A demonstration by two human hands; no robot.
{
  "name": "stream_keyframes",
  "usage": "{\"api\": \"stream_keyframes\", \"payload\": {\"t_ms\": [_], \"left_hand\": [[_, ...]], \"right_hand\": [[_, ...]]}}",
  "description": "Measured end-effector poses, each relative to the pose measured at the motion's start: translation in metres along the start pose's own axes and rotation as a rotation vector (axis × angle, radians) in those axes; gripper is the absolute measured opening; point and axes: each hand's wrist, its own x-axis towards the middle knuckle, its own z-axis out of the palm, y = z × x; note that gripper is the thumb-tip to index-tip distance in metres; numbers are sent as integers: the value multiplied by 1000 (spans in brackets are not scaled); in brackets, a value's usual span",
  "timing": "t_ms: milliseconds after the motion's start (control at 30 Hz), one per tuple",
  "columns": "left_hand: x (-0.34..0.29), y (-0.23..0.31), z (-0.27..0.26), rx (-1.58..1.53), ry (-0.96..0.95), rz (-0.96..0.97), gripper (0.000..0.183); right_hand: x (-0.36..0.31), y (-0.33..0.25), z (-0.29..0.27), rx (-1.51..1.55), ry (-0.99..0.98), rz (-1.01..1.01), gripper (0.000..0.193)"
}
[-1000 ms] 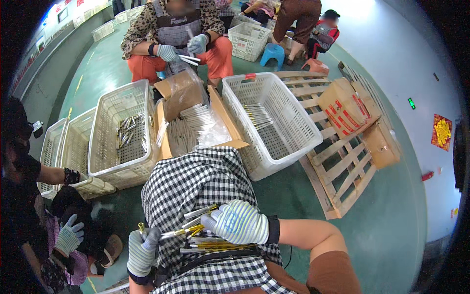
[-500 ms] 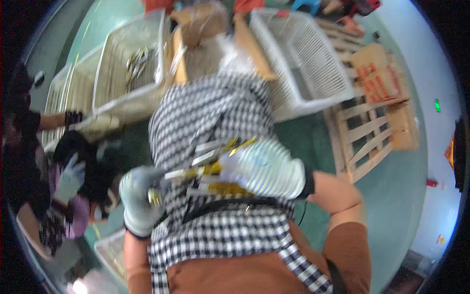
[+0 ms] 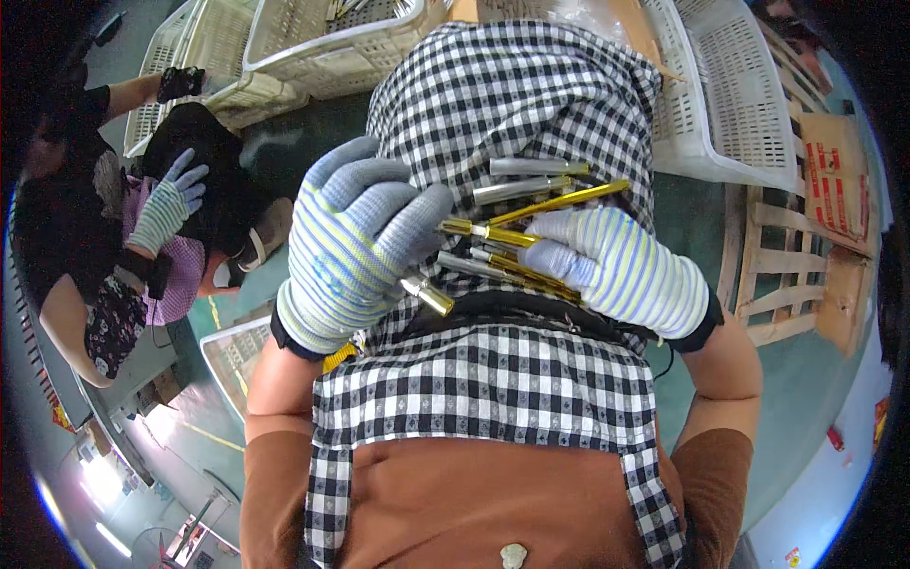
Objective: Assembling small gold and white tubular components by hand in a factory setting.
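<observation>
Both my hands wear striped knit gloves above my lap, which a black-and-white checked apron (image 3: 493, 114) covers. My left hand (image 3: 351, 247) is curled round a short silver-and-gold tube (image 3: 431, 296) that sticks out below its fingers. Between the thumb and fingers of my right hand (image 3: 626, 261) is a slim gold tube (image 3: 507, 235), whose far end meets the left fingertips. Several more tubes lie on the apron beside it: a silver tube (image 3: 531, 166) with a gold end, a long gold strip (image 3: 573, 199), and others partly under my right hand.
White plastic crates (image 3: 346, 47) stand ahead at left, with another white crate (image 3: 725, 95) ahead at right. Beside that one are a wooden pallet (image 3: 782, 270) and a cardboard box (image 3: 834, 180). At left sits another person, whose striped glove (image 3: 166, 209) shows.
The view has shifted, so my lap and the crates sit higher and further right. My left hand has turned its back up and come closer to my right hand. The tubes are now sharper.
</observation>
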Motion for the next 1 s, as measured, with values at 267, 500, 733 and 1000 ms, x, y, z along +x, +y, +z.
{"api": "stream_keyframes", "payload": {"t_ms": [267,500,733,1000], "left_hand": [[-15,-2,-2,-886,-281,-717,25],[7,-2,-9,-259,-168,-61,32],[0,13,-4,-684,-354,-334,25],[-2,-3,7,-707,-418,-315,22]], "right_hand": [[-2,-10,-3,-873,142,-289,22],[2,-10,-12,-295,-31,11,29],[-15,-32,-7,-811,-88,-261,19],[-3,-21,-7,-250,-170,90,21]]}}
